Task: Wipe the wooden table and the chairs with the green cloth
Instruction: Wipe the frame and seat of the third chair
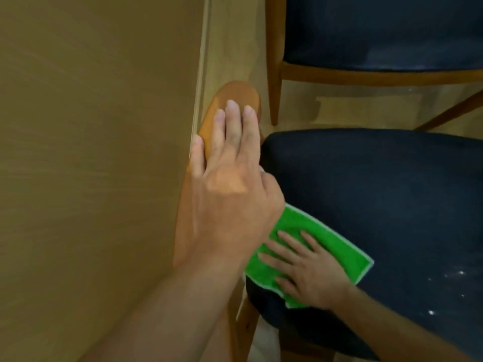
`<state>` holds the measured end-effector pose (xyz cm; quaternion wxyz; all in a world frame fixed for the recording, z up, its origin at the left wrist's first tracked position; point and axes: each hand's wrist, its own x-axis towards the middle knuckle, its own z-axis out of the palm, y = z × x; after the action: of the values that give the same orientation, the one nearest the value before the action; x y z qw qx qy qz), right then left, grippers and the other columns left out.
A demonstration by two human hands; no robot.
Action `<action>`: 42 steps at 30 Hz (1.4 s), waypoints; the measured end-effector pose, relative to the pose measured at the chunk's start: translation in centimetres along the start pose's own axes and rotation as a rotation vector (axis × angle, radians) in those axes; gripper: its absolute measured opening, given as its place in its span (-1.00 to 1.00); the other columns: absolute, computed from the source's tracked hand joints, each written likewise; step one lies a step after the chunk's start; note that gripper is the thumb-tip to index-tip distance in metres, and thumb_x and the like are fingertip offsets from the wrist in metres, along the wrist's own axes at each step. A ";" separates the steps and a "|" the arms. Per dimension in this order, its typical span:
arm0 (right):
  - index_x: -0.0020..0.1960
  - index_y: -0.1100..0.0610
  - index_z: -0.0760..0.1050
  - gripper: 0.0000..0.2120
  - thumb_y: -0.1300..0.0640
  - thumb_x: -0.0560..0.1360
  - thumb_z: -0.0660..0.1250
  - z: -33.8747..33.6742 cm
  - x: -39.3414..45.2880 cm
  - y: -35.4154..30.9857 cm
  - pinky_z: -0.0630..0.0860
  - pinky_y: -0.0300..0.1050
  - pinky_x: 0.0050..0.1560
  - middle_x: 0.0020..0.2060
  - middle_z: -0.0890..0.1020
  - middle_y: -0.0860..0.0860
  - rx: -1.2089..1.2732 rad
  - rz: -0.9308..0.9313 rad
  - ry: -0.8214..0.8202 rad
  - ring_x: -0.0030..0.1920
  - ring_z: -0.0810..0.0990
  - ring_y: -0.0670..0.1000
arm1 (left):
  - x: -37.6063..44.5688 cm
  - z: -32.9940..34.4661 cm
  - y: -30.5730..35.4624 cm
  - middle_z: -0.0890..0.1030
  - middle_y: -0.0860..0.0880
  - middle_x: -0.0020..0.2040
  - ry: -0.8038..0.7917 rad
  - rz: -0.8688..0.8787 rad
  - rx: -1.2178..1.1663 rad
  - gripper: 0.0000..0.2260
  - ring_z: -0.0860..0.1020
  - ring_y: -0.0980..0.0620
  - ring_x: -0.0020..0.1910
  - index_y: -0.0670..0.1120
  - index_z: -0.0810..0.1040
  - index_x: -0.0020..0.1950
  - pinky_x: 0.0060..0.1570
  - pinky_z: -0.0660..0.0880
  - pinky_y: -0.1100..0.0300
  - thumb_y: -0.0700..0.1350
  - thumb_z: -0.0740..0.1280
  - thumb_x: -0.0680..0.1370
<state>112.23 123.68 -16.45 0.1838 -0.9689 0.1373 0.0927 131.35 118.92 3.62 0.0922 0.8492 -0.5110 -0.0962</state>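
The left hand (230,178) lies flat, fingers stretched out and grasping nothing, on the orange-brown wooden backrest (230,97) of the near chair, just beside the right edge of the bench (91,152). Its little finger rests along that edge. The bench fills the left half of the view as a pale wooden surface.

The right hand (305,267) is spread open, palm down, pressing the cloth (334,246) against the near chair's seat (392,192). The fingers are splayed on top of the cloth, not clenched around it. The cloth is bright green with a pale border, folded into a rough rectangle, and lies flat on the left front part of the dark blue seat, close to the seat's left edge and just right of the left wrist. One end pokes out beneath the right palm.

White specks (444,283) dot the seat to the right of the cloth, near the seat's right side.

A second chair (379,35) with the same dark blue padding and a wooden frame stands beyond the first, at the top right, on a light wooden floor (339,105).
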 end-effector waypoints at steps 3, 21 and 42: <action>0.55 -0.12 -0.07 -0.42 -0.24 0.59 -0.05 -3.7 6.1 6.0 -0.15 0.21 0.45 0.53 0.05 -0.04 -0.020 0.347 0.122 0.53 0.08 0.12 | -0.1 0.0 -0.1 0.08 -0.10 0.55 0.001 0.015 0.028 -0.34 -0.02 0.03 0.53 -0.13 0.05 0.55 0.48 -0.04 -0.05 -0.12 0.17 0.47; 0.42 -0.04 0.38 -0.40 -0.19 0.42 0.22 -0.1 1.8 -5.4 0.14 0.22 0.44 0.42 0.40 -0.11 0.111 0.153 -0.116 0.43 0.33 0.03 | -0.1 0.4 -0.1 0.12 -0.12 0.54 -0.007 0.027 0.093 -0.31 0.01 -0.01 0.52 -0.15 0.04 0.54 0.45 0.04 -0.08 -0.08 0.18 0.44; 0.38 -0.17 0.41 -0.46 -0.20 0.40 0.21 1.8 -2.7 -8.9 -0.10 0.19 0.48 0.45 0.36 -0.08 -0.034 0.184 -0.127 0.44 0.26 0.07 | 0.1 0.2 0.1 0.06 -0.06 0.56 -0.024 -0.016 0.105 -0.34 -0.05 0.09 0.51 -0.12 0.04 0.55 0.44 -0.08 -0.01 -0.03 0.10 0.47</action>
<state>112.11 132.90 -14.52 0.1662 -0.9474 0.2122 0.1727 131.31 118.74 3.44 0.0406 0.8556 -0.5097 -0.0804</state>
